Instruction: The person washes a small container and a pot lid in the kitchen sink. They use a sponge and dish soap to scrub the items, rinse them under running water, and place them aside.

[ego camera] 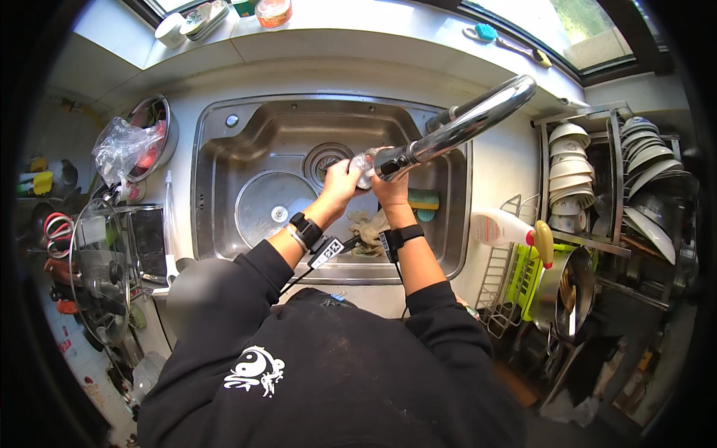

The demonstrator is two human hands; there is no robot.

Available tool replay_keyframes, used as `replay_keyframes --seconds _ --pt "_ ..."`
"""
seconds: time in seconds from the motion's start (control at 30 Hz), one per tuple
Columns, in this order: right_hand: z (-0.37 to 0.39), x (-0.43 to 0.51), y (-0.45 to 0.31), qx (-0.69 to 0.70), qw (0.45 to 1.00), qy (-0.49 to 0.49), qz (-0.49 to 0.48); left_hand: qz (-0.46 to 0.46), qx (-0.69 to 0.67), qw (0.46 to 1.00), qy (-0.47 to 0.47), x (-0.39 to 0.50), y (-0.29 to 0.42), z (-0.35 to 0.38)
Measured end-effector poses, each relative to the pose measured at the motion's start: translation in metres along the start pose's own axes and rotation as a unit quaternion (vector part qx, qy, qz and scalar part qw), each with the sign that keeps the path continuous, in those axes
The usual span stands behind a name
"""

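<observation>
Both of my hands meet over the stainless steel sink point(252, 131), just beneath the chrome faucet point(442, 143). My left hand point(340, 182) grips a clear, shiny object point(362, 169) from the left; its exact kind is hard to make out. Against its other side is my right hand point(392, 191), closed around it and partly covered by the faucet head. Behind my left hand lies the drain strainer point(326, 162). A round metal disc point(269, 196) rests on the sink floor to the left. Below my hands is a crumpled cloth point(369, 231), and a sponge point(423, 198) lies to the right.
Left of the sink stands a metal bowl point(172, 134) with a plastic bag point(120, 148). A glass lid point(98, 274) is nearer me. On the right are a spray bottle point(501, 227), a dish rack point(613, 185) of bowls and a metal pot point(546, 302). Brushes point(510, 45) lie on the windowsill.
</observation>
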State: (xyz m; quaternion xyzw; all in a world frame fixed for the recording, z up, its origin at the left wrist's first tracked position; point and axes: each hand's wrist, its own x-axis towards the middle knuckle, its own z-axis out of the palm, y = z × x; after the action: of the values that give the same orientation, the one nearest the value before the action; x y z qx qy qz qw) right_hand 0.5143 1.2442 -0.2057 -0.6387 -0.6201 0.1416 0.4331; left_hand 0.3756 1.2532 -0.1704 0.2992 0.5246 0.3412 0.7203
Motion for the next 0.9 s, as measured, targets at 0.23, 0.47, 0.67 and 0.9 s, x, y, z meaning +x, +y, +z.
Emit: replay_keyframes --seconds 0.23,0.47,0.67,0.9 --pt "0.027 -0.012 -0.022 0.295 0.892 0.106 0.326 0.106 0.273 0.956 0.015 0.016 -0.003 -0.021" --pt "-0.005 0.02 -0.029 0.255 0.966 -0.037 0.02 -0.072 -0.285 0.934 -0.202 0.017 0.018 -0.034" --pt "-0.027 -0.027 -0.019 0.574 0.721 0.21 0.328 -0.152 -0.376 0.889 -0.213 0.029 0.027 -0.04" --pt "-0.057 -0.05 0.024 0.452 0.731 0.245 0.449 -0.082 -0.224 0.939 -0.249 0.008 0.031 -0.014"
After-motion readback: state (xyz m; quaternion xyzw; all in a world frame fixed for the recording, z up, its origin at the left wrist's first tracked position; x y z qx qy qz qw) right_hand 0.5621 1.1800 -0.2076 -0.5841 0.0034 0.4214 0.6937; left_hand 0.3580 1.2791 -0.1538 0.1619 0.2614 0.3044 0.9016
